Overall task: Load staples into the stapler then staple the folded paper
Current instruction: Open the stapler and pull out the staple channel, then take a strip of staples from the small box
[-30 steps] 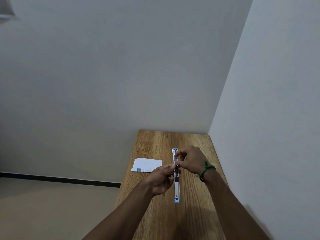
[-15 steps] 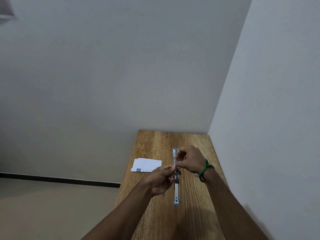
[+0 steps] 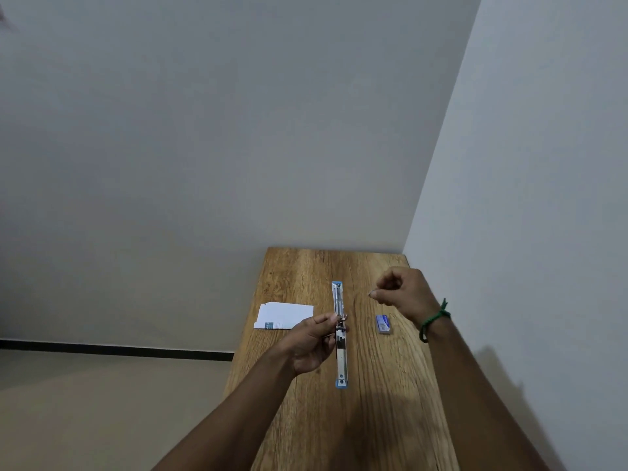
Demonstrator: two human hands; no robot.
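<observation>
A blue and metal stapler (image 3: 340,351) lies fully swung open in a straight line along the middle of the wooden table (image 3: 384,419). My left hand (image 3: 311,343) pinches it at the hinge. To the right of the stapler, my right hand (image 3: 401,288) hovers above the table with fingertips pinched together; whether they hold anything is too small to tell. A small blue staple box (image 3: 383,323) lies on the table below that hand. The folded white paper (image 3: 283,315) rests at the table's left edge.
The narrow table stands in a corner, with a white wall (image 3: 543,232) close along its right side and another wall behind. To the left the table edge drops to a beige floor (image 3: 102,402).
My right hand has let go of the stapler's hinge and moved up and to the right, uncovering the staple box. My left hand stays on the stapler.
</observation>
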